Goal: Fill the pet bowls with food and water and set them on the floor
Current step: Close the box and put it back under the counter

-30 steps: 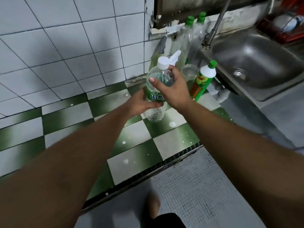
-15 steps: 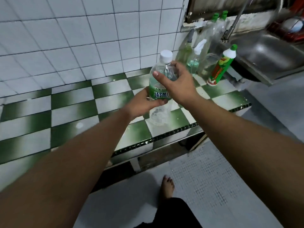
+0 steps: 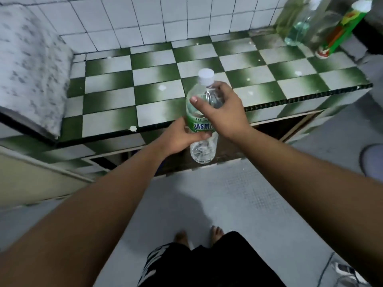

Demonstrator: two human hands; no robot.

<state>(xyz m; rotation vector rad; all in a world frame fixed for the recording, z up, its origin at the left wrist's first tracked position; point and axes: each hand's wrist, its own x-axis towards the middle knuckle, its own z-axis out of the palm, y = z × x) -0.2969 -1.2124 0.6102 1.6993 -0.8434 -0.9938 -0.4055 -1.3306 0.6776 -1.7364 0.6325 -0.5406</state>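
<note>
A clear plastic water bottle point(image 3: 202, 150) with a white cap and a green label is held upright in front of the counter edge. My left hand point(image 3: 180, 137) grips its middle at the label from the left. My right hand point(image 3: 222, 109) wraps its upper part just below the cap. The cap is on. No pet bowls are in sight.
A green-and-white checkered counter point(image 3: 157, 94) runs along a white tiled wall. Several bottles point(image 3: 298, 25), one a green squeeze bottle point(image 3: 339, 32), stand at its far right. A patterned grey slab point(image 3: 31, 65) lies at the left. My bare feet point(image 3: 199, 235) stand on the grey floor.
The bottle and both hands have come back from over the counter to beyond its front edge. The view has swung left and down; the sink has left the frame.
</note>
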